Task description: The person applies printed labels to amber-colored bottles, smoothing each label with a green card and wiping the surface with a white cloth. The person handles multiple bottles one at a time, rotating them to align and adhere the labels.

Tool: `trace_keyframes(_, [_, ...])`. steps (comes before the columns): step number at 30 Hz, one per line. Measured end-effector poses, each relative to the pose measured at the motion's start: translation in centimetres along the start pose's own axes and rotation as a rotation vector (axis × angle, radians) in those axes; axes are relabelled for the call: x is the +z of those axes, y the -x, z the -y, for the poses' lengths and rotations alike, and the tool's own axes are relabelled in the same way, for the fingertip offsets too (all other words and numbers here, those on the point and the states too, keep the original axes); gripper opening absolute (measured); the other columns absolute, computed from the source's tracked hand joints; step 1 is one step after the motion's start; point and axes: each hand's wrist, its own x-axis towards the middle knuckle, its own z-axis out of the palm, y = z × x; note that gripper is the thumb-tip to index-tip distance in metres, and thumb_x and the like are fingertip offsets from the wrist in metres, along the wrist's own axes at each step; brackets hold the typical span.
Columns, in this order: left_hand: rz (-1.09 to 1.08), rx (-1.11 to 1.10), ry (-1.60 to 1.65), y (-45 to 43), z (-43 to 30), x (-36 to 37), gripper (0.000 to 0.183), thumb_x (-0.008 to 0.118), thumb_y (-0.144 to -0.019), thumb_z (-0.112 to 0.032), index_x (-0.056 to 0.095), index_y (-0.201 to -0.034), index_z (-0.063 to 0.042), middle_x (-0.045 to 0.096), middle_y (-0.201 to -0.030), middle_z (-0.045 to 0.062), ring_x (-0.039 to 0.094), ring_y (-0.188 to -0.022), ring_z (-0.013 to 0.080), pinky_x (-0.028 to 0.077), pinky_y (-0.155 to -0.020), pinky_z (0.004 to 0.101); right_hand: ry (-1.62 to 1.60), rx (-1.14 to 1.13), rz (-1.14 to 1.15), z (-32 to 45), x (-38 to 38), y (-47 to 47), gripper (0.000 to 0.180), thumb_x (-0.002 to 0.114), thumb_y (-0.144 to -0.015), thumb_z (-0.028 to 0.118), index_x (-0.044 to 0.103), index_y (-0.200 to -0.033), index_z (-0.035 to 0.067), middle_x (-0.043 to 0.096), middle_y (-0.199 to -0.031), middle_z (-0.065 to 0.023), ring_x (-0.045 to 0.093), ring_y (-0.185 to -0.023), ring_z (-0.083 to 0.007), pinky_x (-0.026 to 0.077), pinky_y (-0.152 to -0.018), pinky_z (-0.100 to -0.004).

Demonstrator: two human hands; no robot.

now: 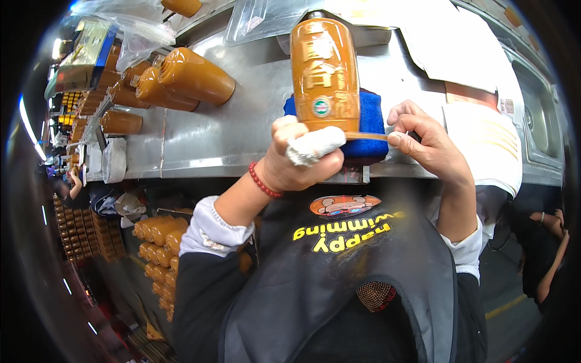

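Note:
A large amber glass bottle (324, 77) with raised lettering and a small round green-and-white sticker lies in front of me, its neck pointing away. My left hand (302, 156), with white wrapping around a finger, grips the bottle's base end. Between the thumb and fingers of my right hand (424, 140) is the end of a narrow tan strip (367, 135), which runs to the base of the bottle. A folded blue cloth (371, 113) lies under the bottle on the metal worktop (213, 131). Where the strip meets the bottle is partly hidden by my left hand.
More amber bottles (195, 75) stand on the worktop at the left. A clear plastic tray (261, 22) lies at the back, with white sheets (454, 50) to its right. A metal sink (538, 113) is at the far right. Another person's arms (551, 258) show at the lower right.

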Motion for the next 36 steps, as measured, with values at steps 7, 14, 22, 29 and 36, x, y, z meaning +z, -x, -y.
trace_keyframes(7, [-0.03, 0.017, -0.013, -0.3, -0.2, 0.9, 0.025, 0.074, -0.06, -0.017, 0.068, -0.081, -0.03, 0.064, -0.116, -0.008, 0.043, -0.101, 0.0222, 0.038, -0.08, 0.0368, -0.025, 0.038, 0.006, 0.0, -0.1, -0.2, 0.029, 0.068, -0.097, 0.025, 0.054, -0.082, 0.004, 0.05, -0.105, -0.0078, 0.047, -0.098, -0.0173, 0.04, -0.085, -0.028])
trace_keyframes(14, [0.017, -0.028, -0.029, 0.3, -0.4, 0.1, 0.025, 0.074, -0.061, -0.015, 0.067, -0.08, -0.029, 0.063, -0.119, -0.01, 0.042, -0.1, 0.0202, 0.038, -0.082, 0.0362, 0.01, -0.017, 0.002, -0.5, 0.1, -0.4, 0.03, 0.068, -0.097, 0.026, 0.054, -0.082, 0.004, 0.05, -0.106, -0.0063, 0.046, -0.097, -0.0164, 0.039, -0.087, -0.0282])
trace_keyframes(22, [-0.051, 0.017, -0.071, -0.6, -0.2, 0.9, 0.022, 0.073, -0.056, -0.017, 0.066, -0.074, -0.028, 0.063, -0.114, -0.009, 0.044, -0.097, 0.0216, 0.037, -0.077, 0.037, -0.025, 0.024, 0.008, -0.6, 0.2, -0.7, 0.029, 0.068, -0.097, 0.023, 0.053, -0.083, 0.003, 0.051, -0.105, -0.0074, 0.048, -0.099, -0.0179, 0.04, -0.087, -0.0285])
trace_keyframes(29, [-0.041, -0.027, -0.038, -0.6, -0.4, 0.9, 0.021, 0.074, -0.054, -0.02, 0.067, -0.072, -0.027, 0.064, -0.103, -0.008, 0.047, -0.091, 0.0207, 0.036, -0.074, 0.0362, -0.006, 0.026, 0.013, -0.9, 0.3, -0.9, 0.028, 0.069, -0.097, 0.022, 0.053, -0.083, 0.003, 0.051, -0.105, -0.0072, 0.048, -0.099, -0.0177, 0.041, -0.088, -0.029])
trace_keyframes(36, [0.022, -0.044, -0.018, 0.0, -0.3, 0.2, 0.024, 0.074, -0.056, -0.016, 0.067, -0.076, -0.028, 0.063, -0.11, -0.009, 0.045, -0.092, 0.0205, 0.037, -0.075, 0.0361, 0.023, -0.045, -0.014, -0.9, 0.8, -1.1, 0.027, 0.068, -0.097, 0.021, 0.052, -0.085, 0.003, 0.05, -0.104, -0.006, 0.047, -0.096, -0.0164, 0.041, -0.086, -0.028])
